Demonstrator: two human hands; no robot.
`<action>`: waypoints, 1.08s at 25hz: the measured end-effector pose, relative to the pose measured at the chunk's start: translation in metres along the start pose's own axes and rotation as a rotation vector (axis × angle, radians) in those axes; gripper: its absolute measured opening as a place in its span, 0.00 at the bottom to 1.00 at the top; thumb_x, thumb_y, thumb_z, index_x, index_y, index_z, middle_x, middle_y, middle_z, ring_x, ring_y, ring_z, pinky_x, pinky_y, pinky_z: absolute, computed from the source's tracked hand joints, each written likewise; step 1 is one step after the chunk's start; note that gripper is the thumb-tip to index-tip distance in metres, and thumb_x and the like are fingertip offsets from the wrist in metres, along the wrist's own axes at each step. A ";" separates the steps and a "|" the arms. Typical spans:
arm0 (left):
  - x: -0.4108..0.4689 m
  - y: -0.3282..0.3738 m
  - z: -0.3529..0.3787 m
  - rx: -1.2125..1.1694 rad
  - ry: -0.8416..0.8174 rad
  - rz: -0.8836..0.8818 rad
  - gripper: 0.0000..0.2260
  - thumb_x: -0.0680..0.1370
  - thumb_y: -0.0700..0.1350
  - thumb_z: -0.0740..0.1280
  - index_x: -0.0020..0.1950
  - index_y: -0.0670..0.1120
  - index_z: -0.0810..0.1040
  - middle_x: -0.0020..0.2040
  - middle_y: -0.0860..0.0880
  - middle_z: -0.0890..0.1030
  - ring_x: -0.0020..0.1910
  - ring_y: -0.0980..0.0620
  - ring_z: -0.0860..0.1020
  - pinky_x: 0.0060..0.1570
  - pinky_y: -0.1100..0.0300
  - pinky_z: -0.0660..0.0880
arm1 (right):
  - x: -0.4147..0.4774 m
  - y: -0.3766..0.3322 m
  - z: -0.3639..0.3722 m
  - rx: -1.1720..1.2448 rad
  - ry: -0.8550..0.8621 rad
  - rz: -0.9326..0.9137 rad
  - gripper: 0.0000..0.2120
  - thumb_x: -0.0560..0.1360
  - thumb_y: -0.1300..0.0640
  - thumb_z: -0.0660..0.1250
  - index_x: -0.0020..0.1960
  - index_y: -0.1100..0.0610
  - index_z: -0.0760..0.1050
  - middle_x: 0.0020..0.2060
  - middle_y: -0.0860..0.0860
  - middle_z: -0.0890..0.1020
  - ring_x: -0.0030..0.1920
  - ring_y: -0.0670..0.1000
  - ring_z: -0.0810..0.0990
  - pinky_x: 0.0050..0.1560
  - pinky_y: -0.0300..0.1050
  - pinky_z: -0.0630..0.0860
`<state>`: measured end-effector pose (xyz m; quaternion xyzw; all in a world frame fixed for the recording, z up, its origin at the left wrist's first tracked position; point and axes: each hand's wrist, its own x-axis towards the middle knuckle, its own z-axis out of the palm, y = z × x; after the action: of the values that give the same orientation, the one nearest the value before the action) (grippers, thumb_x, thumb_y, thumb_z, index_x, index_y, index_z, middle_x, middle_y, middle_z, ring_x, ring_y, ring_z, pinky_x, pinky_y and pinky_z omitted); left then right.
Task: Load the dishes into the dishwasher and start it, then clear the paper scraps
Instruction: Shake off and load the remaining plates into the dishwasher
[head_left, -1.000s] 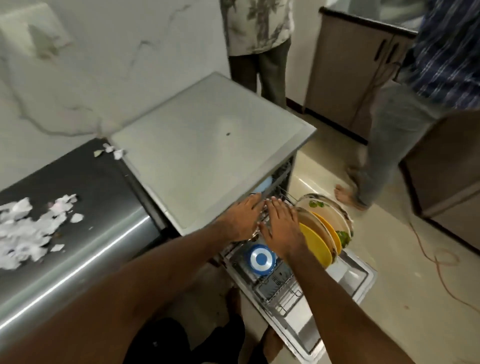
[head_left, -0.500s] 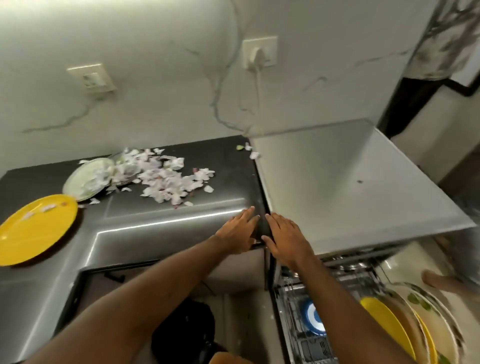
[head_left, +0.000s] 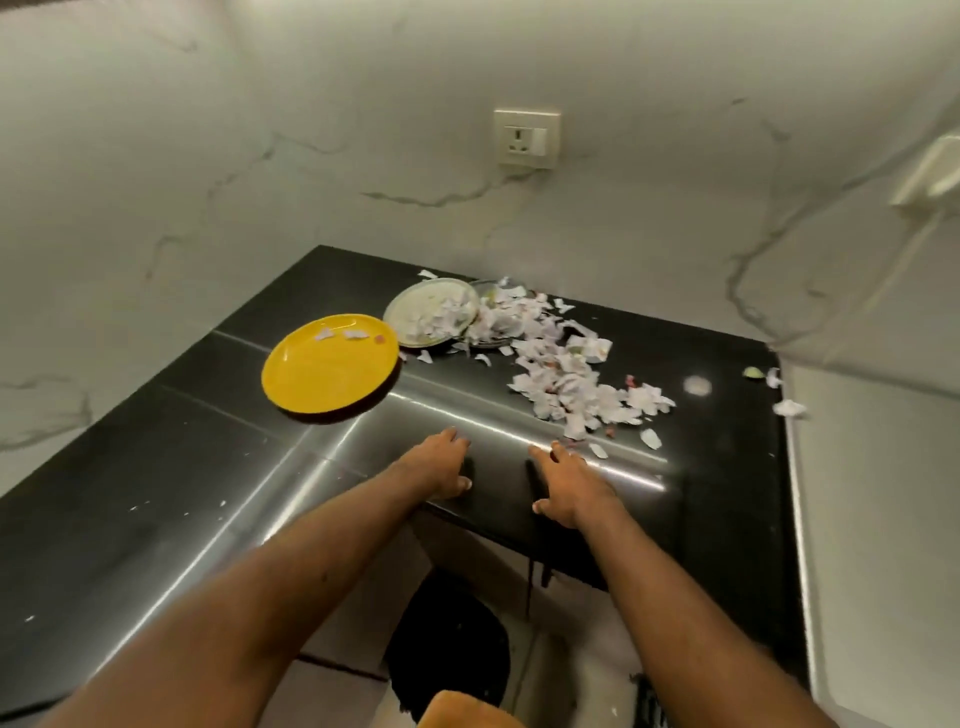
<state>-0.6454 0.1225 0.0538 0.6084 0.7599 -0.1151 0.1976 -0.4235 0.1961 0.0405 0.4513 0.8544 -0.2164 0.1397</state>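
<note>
A: On the black counter (head_left: 156, 519), right at its front edge, both hands are out flat: left hand (head_left: 436, 462) and right hand (head_left: 571, 483), side by side with a gap between them.

B: And nothing in either one! Left fingers straight and close together, pointing away towards the wall. Right fingers straight too, a little fanned, thumb out to the side.

A: Are the palms down on the stone?

B: Can't tell from up here. They're low over the edge, that's all I can give you.

A: Dishes, then. The yellow plate (head_left: 332, 364) sits ahead of the left hand, well apart from it, with a few bits of paper near its far rim.

B: Just behind it to the right, a pale plate (head_left: 410, 312), half buried in torn paper, its rim close against the yellow one.

A: The paper scraps (head_left: 561, 374) spill from that plate in a long drift to the right, and the nearest bits lie just beyond the right hand's fingertips.

B: There's a second dish (head_left: 484, 285) under the heap beside the pale plate. Only a bit of its rim shows.

A: Far right, the dishwasher's pale top (head_left: 883, 519) butts against the counter, with a couple of stray scraps at the join.

B: And up on the marbled wall (head_left: 260, 130), a socket (head_left: 527, 137) above the heap.
</note>
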 end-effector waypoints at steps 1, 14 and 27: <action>0.000 -0.018 0.001 -0.008 -0.009 -0.038 0.37 0.80 0.55 0.70 0.83 0.46 0.57 0.84 0.43 0.53 0.80 0.41 0.61 0.77 0.46 0.64 | 0.016 -0.011 -0.007 -0.048 -0.058 -0.011 0.53 0.72 0.53 0.80 0.83 0.39 0.48 0.84 0.54 0.49 0.82 0.64 0.55 0.75 0.65 0.67; 0.040 -0.140 -0.014 -1.443 0.305 -0.684 0.22 0.80 0.52 0.71 0.70 0.41 0.75 0.65 0.39 0.79 0.58 0.43 0.82 0.59 0.50 0.81 | 0.089 -0.086 -0.047 -0.216 -0.353 0.123 0.66 0.67 0.61 0.83 0.81 0.32 0.36 0.82 0.56 0.31 0.81 0.73 0.49 0.75 0.71 0.64; 0.073 -0.173 -0.019 -2.179 0.478 -0.937 0.13 0.83 0.42 0.66 0.66 0.39 0.75 0.48 0.42 0.81 0.43 0.50 0.81 0.39 0.61 0.77 | 0.092 -0.084 -0.042 -0.187 -0.353 0.127 0.69 0.66 0.61 0.84 0.81 0.32 0.35 0.81 0.58 0.30 0.81 0.71 0.51 0.76 0.70 0.63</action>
<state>-0.8299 0.1542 0.0275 -0.2055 0.6224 0.6405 0.4002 -0.5463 0.2403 0.0577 0.4443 0.8029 -0.2026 0.3419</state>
